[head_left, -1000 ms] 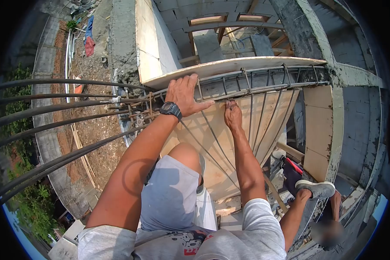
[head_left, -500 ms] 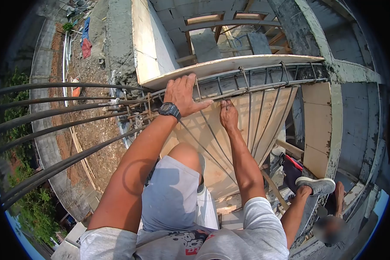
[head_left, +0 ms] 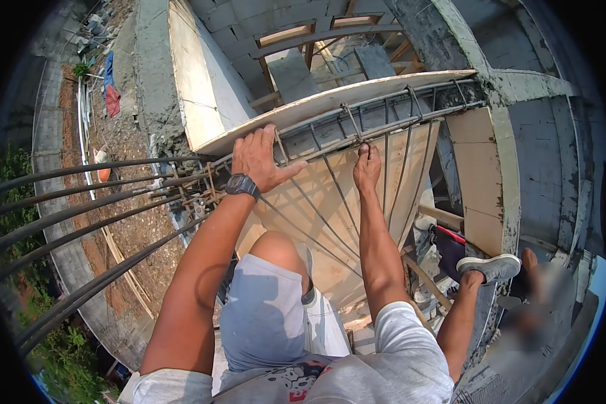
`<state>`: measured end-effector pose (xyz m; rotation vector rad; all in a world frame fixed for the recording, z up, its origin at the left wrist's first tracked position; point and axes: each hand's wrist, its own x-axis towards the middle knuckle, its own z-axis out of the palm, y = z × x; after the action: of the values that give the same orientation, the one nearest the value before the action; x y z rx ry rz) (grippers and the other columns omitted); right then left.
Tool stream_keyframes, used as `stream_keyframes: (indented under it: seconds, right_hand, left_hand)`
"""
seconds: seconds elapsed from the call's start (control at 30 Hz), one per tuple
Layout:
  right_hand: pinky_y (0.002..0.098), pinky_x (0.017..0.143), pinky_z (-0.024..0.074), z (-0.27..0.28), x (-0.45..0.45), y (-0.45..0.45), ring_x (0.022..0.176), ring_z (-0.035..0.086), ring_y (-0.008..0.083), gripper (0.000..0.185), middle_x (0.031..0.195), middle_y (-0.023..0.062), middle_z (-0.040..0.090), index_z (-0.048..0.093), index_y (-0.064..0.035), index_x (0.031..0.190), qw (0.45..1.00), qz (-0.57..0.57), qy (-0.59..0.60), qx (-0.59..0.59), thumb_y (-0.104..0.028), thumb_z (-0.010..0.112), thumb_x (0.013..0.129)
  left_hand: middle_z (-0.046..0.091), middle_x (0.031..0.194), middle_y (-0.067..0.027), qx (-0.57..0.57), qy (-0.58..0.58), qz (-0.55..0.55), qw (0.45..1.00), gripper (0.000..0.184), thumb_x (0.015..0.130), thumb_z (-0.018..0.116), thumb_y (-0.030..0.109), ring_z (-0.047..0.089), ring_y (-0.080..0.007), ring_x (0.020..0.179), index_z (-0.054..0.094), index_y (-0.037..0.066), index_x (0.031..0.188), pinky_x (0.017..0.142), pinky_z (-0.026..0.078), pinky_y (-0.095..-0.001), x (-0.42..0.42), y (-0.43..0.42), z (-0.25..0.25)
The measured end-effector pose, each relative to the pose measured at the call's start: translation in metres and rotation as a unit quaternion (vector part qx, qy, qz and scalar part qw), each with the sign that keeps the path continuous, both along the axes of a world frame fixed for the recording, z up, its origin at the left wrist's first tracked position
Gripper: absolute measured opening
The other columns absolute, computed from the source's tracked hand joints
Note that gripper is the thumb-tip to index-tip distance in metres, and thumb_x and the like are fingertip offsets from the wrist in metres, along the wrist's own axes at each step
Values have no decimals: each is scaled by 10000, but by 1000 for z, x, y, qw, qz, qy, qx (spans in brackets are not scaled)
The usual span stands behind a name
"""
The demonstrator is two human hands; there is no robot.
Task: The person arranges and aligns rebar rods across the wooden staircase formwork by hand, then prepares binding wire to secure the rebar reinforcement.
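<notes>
My left hand is spread, its palm resting over the rebar cage and its fingertips at the lower edge of a long plywood board. Its thumb points right, and a black watch is on that wrist. Farther right, my right hand has its fingers curled closed at the cage's near bar, where a stirrup meets it. The fingers partly hide the steel there. Thin bars slant down from the cage in front of a plywood sheet.
Long rebar rods stick out to the left above rubble ground. An upright plywood panel stands behind the cage. At right are a concrete column and another plywood panel. A shod foot shows at lower right, beside a blurred person.
The view has shifted, so the cage sits farther left. My right hand has moved right along the near bar to a stirrup. My left hand stays spread on the cage.
</notes>
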<state>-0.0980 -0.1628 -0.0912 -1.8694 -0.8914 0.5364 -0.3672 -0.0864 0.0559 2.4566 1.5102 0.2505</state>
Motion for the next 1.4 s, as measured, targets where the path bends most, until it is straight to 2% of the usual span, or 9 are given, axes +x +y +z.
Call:
stream_keyframes:
  seconds: [0.17,0.2,0.33,0.47,0.7,1.1,1.2,1.3,1.4]
  right_hand:
    - [385,772,493,10,6,-1,804,634,297,290,861,176,656,660,18,1100,996,21,31,-78,-221,507,1038]
    - [337,657,473,8,10,-3,676,575,199,315,754,98,625,646,5,991,996,59,-39,-58,-277,515,1039]
    - [342,664,468,-1,2,-9,677,563,202,334,743,91,604,646,-1,971,996,90,-6,-7,-304,524,1045]
    - [423,783,507,4,-3,-10,856,657,372,275,913,198,681,676,5,1012,998,57,4,-37,-227,528,1016]
    - [425,824,515,-3,-11,-9,928,660,387,240,972,206,694,689,18,1039,996,25,-80,2,-187,577,981]
    - [395,853,517,4,2,-14,966,689,356,359,1007,225,717,712,21,1092,994,59,13,-91,-297,582,990]
    - [354,733,499,9,19,-18,758,647,222,376,796,123,684,707,15,987,998,21,-10,-57,-343,591,1001]
    - [363,739,490,17,48,-20,768,643,227,388,789,109,690,711,31,974,992,-101,30,-64,-338,593,997]
    - [401,838,516,22,74,-17,953,693,325,331,1001,217,709,690,25,1101,990,-121,-3,-70,-269,604,975]
  left_hand:
    - [636,1143,-192,-19,27,3,999,1007,699,722,736,599,-343,1068,513,-13,1340,926,426,-443,3,0,7]
    - [636,1146,-191,-33,32,2,999,1006,700,724,734,599,-344,1073,514,-14,1339,928,427,-446,4,-3,8]
    - [631,1124,-176,-4,35,3,999,993,702,715,739,600,-333,1051,520,0,1336,926,423,-443,4,-4,3]
    - [630,1113,-167,24,31,-5,999,987,701,718,736,603,-324,1038,521,7,1336,917,423,-442,4,-2,1]
    - [618,1202,-185,-47,49,9,998,1005,713,724,723,592,-362,1105,491,-5,1365,978,415,-480,7,-1,12]
    - [633,1171,-196,-32,38,9,999,996,710,729,718,595,-352,1099,500,-3,1359,970,418,-463,5,-4,12]
    - [631,1181,-197,-24,35,9,999,998,712,728,714,594,-351,1112,497,-2,1367,972,417,-460,5,-1,10]
    - [626,1199,-194,-15,37,7,999,1000,715,727,713,591,-351,1123,492,-1,1375,984,414,-463,3,-4,6]
    - [616,1231,-187,-23,41,14,999,999,720,723,712,584,-351,1143,488,-1,1380,1006,408,-469,8,-5,11]
